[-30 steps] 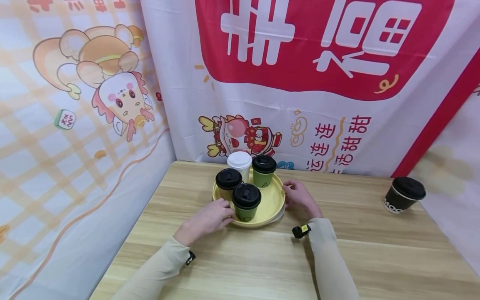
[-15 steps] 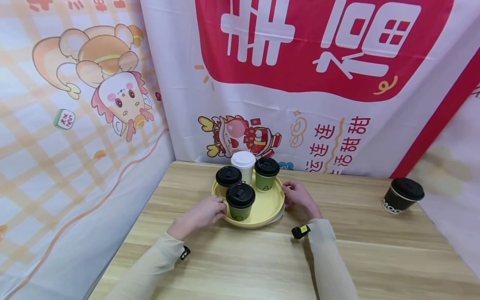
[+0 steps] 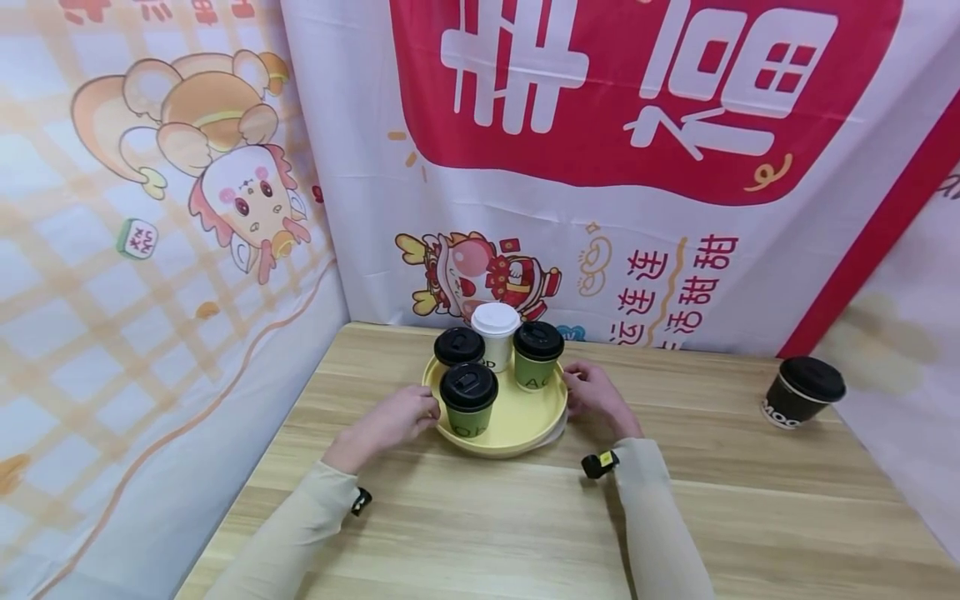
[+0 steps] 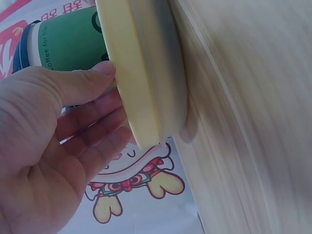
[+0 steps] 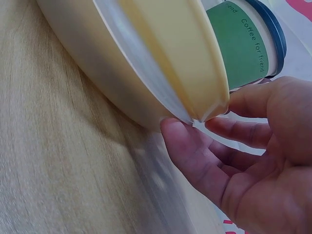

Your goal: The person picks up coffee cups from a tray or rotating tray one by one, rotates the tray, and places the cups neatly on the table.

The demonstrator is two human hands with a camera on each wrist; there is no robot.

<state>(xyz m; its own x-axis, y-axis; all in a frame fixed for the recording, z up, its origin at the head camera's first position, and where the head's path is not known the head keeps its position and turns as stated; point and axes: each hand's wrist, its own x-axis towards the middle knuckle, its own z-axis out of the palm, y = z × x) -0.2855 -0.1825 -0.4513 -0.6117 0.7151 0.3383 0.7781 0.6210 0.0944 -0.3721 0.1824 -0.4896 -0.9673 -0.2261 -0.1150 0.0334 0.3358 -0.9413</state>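
A round yellow tray (image 3: 517, 415) rests on a pale round base (image 5: 97, 63) on the table. At its left edge my left hand (image 3: 393, 417) pinches the rim, thumb on the rim and fingers reaching behind in the left wrist view. My right hand (image 3: 597, 398) grips the opposite side, its thumb against the base and its fingers by the rim. Standing on the tray are a green cup with a black lid (image 3: 467, 417) in front, another green cup (image 3: 533, 372) at right, a white-lidded cup (image 3: 495, 350) behind, and a partly hidden black-lidded cup (image 3: 459, 344).
A black cup (image 3: 801, 393) with a black lid stands apart on the wooden table (image 3: 480, 525), toward the right edge. Printed cloth walls (image 3: 352, 233) enclose the table at the back and sides.
The tray has turned clockwise as seen from above: the front cup shifted left, the back cups right. My left hand moved left and slightly back along with the rim; the right hand stayed put.
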